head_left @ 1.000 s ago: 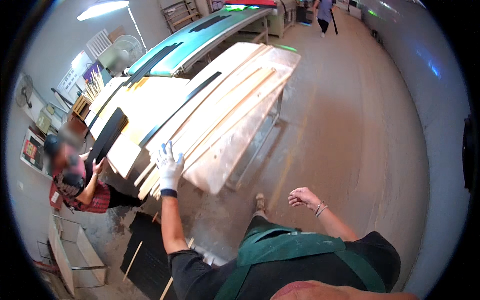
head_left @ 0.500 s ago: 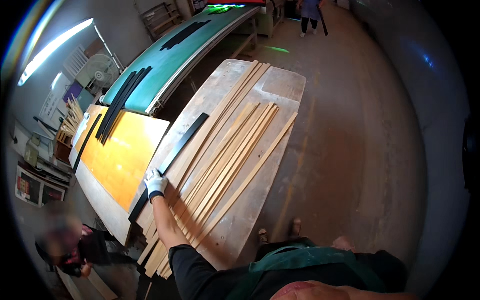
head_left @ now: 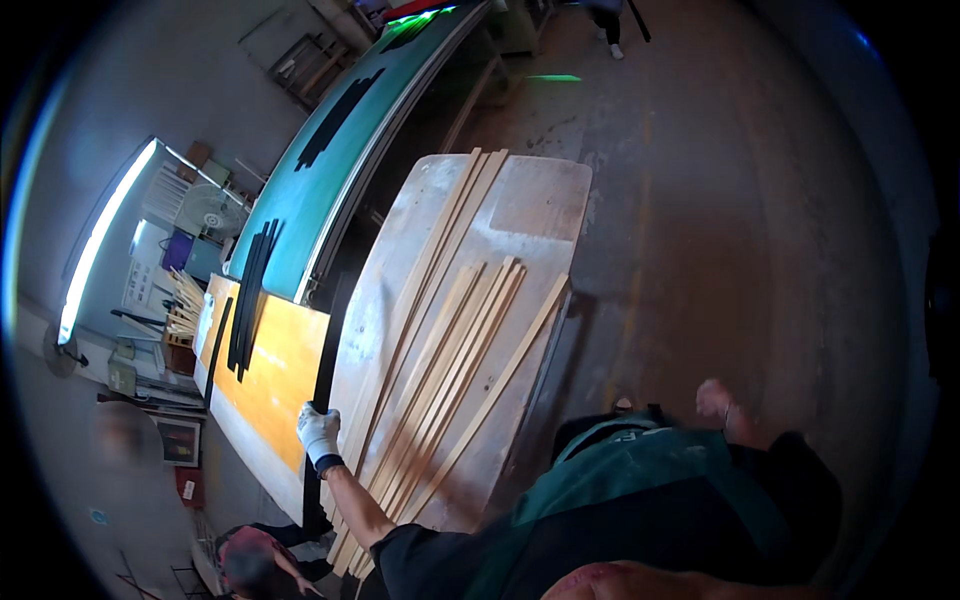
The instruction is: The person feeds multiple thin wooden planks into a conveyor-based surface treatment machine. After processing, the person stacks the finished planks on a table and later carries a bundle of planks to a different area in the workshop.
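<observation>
My left hand (head_left: 319, 433), in a white glove with a dark cuff, is closed around a long black strip (head_left: 326, 365). The strip runs along the left edge of the worn table (head_left: 522, 215), beside the yellow board (head_left: 288, 345). To the right of this hand, several long pale wooden strips (head_left: 452, 345) lie lengthwise on the table, some of them side by side. My right hand (head_left: 713, 398) is bare and held by my right side, away from the table. Its fingers look curled in, and nothing shows in them.
A green conveyor belt (head_left: 302, 205) stretches away beyond the yellow board, carrying groups of black strips (head_left: 340, 118). More black strips (head_left: 255, 300) overlap the board. One person (head_left: 250, 560) is at the lower left; another (head_left: 608, 22) stands far off on the floor (head_left: 690, 220).
My view has swung, shifting the table and belt in the picture. My left hand has drawn the black strip to the table's left edge. My right hand shows more fully, farther out.
</observation>
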Demonstrator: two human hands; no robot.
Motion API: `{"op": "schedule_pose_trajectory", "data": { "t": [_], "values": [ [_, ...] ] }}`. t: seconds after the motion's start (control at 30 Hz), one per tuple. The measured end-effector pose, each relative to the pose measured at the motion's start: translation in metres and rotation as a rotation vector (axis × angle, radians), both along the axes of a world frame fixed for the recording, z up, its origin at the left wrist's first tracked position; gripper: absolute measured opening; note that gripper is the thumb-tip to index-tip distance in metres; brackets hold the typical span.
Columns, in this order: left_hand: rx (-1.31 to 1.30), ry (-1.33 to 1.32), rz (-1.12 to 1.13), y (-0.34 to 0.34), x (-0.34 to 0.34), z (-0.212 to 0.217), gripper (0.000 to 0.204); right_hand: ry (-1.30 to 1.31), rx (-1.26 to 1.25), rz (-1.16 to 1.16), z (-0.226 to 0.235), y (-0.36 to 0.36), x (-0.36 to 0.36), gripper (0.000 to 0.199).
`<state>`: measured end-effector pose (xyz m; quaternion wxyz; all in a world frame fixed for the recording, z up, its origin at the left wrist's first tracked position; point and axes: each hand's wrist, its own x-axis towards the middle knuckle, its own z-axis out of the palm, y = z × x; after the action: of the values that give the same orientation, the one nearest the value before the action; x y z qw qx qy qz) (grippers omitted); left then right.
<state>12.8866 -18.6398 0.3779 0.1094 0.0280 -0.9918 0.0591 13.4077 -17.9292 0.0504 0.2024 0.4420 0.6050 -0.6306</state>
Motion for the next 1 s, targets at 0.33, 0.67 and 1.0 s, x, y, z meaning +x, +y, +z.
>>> {"op": "schedule_pose_trajectory", "data": {
  "t": [0.33, 0.67, 1.0],
  "values": [
    [1.257, -0.416, -0.538, 0.392, -0.073, 0.024, 0.038, 0.713, -0.068, 0.232, 0.196, 0.071, -0.358, 0.028],
    [1.657, -1.036, -0.907, 0.861, -0.241, -0.009, 0.014, 0.755, -0.117, 0.304, 0.254, 0.165, -0.563, 0.053],
    [1.525, -0.847, -1.133, 1.105, -0.331, -0.033, 0.034, 0.888, -0.208, -0.55, 0.267, 0.382, -0.68, 0.013]
  ]
}}
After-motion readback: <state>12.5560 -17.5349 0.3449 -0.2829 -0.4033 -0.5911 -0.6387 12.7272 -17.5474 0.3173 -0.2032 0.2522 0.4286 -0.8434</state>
